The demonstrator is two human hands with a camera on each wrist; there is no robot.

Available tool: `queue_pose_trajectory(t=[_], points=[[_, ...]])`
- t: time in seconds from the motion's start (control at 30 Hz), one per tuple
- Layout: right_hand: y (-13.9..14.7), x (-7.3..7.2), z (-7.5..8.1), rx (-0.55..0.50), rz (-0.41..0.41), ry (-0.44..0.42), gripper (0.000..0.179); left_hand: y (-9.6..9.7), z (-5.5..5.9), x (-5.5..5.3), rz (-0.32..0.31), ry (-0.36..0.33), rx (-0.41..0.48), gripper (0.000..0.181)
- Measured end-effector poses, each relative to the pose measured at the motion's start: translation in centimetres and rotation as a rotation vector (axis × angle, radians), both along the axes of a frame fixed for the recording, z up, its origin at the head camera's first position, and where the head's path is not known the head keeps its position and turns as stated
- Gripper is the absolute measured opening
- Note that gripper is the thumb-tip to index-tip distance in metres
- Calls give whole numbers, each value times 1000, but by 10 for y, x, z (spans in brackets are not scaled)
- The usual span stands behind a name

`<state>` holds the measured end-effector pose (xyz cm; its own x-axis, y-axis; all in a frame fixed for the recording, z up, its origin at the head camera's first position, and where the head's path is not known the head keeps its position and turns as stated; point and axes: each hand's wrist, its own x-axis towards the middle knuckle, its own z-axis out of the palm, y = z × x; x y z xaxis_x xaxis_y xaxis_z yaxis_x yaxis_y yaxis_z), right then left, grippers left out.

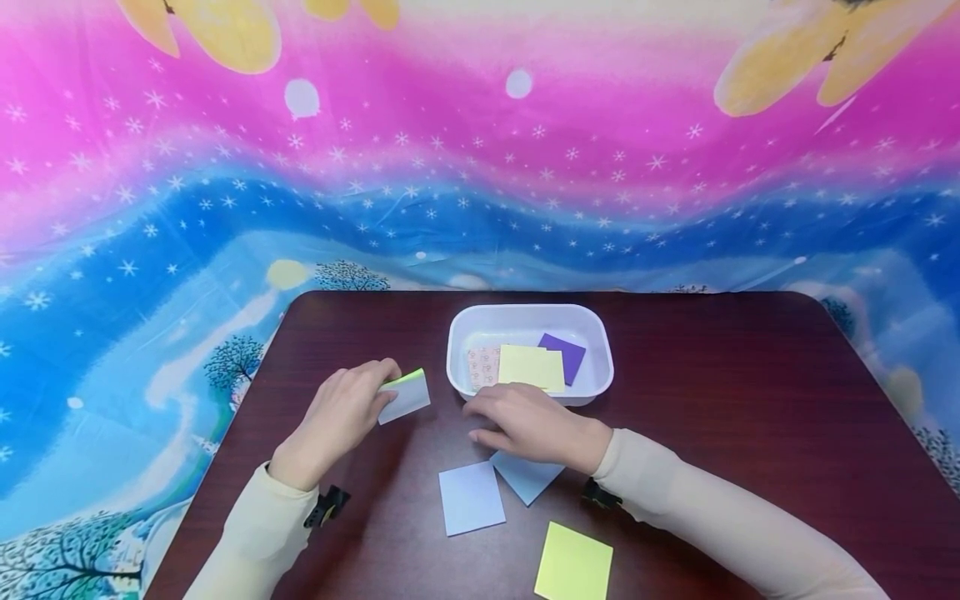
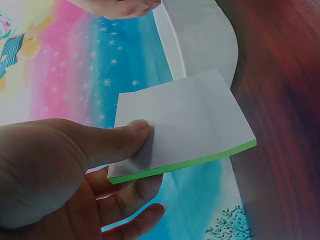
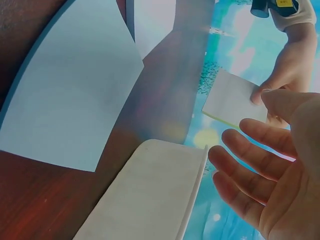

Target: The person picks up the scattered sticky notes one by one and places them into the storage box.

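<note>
The left hand point(image 1: 330, 421) pinches a white-faced, green-edged square paper pad point(image 1: 408, 398); light pressure should avoid to bend it. The right hand point(image 1: 536, 423) is relaxed, holding nothing.

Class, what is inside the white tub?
The white tub holds pale yellow paper, a purple square and a pink patterned piece. The yellow paper covers part of the purple square; whatever else lies beneath cannot be seen.

The left hand point(image 1: 337, 410) pinches a tilted square pad point(image 2: 190, 117), white-faced with green edges, toward the tabletop's point(image 1: 712, 375) left edge. The right hand point(image 1: 531, 423) is just beside a white tray point(image 1: 525, 320) near the far edge, containing pale yellow paper point(image 1: 528, 371).
</note>
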<state>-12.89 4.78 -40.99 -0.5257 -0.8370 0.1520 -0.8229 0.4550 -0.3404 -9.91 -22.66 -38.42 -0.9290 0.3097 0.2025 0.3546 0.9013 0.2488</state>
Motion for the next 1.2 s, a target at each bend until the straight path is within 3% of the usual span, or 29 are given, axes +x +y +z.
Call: queue_pose_trajectory(t=[0.4, 0.9, 1.2], points=[[8, 2, 4, -3, -21, 21, 28, 4, 6, 0, -15, 12, -3, 23], [15, -2, 9, -15, -74, -22, 35, 14, 18, -4, -20, 16, -5, 26], [22, -4, 14, -41, -95, -28, 30, 18, 25, -9, -40, 33, -20, 22]])
